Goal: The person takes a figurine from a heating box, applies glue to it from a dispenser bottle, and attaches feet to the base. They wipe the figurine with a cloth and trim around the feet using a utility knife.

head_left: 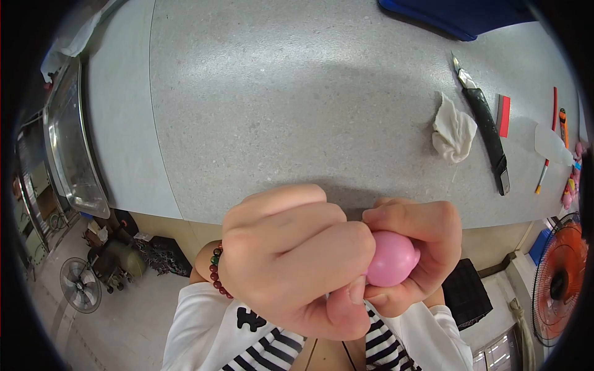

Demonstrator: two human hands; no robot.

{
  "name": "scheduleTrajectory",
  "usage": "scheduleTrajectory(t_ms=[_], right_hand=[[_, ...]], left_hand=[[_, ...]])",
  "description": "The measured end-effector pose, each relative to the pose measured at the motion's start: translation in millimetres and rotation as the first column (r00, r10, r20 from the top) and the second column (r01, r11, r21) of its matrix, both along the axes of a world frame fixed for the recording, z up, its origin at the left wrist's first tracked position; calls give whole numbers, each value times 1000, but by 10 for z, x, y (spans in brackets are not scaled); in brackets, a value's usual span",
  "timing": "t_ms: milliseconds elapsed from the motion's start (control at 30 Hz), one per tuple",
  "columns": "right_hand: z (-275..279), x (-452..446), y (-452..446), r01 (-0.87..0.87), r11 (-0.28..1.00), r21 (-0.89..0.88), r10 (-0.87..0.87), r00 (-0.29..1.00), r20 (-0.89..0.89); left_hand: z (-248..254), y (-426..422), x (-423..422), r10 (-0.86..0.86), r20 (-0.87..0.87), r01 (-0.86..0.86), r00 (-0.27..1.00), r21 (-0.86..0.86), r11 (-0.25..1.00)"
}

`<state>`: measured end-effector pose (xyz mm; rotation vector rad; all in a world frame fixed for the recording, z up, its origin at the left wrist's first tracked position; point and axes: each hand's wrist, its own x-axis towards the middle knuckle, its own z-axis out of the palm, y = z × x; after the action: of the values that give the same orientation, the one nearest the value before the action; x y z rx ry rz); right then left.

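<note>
A smooth, rounded pink piece (392,259) with a small bump on its right side is held close to my body, in front of the table's near edge. My right hand (427,247) curls round it from the right, fingers and thumb against it. My left hand (297,253) is closed, its back to the camera, with the thumb and curled index finger at the piece's left side. Whether the left fingers pinch a part of it or a small tool is hidden. A beaded bracelet (215,271) circles the left wrist.
On the grey table (278,111) lie a white cloth (455,130), a black-handled knife (486,123), a red block (504,116), a small brush (542,176) and an orange cutter (563,127). A metal tray (74,142) is at left, a blue object (458,15) at the top.
</note>
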<state>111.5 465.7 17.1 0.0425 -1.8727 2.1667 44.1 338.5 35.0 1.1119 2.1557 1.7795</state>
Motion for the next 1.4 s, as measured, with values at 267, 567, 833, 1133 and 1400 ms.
scheduleTrajectory(t_ms=[267, 567, 833, 1133, 1400], right_hand=[[35, 37, -50, 18, 996, -91, -14, 999, 47], [-22, 73, 44, -49, 984, -172, 57, 997, 44], [5, 101, 54, -60, 987, -152, 74, 994, 85], [19, 82, 55, -69, 986, -150, 85, 991, 104], [4, 73, 21, -27, 987, -156, 40, 996, 79]], left_hand=[[-28, -72, 7, -2, -88, 1, 996, -16, 1000], [8, -136, -27, -73, 31, 71, 997, 53, 996], [-3, -122, 21, -37, 79, 30, 996, 87, 996], [-2, -118, -16, -66, 34, 62, 997, 108, 992], [-66, -58, 16, -13, -18, 17, 1000, 205, 979]])
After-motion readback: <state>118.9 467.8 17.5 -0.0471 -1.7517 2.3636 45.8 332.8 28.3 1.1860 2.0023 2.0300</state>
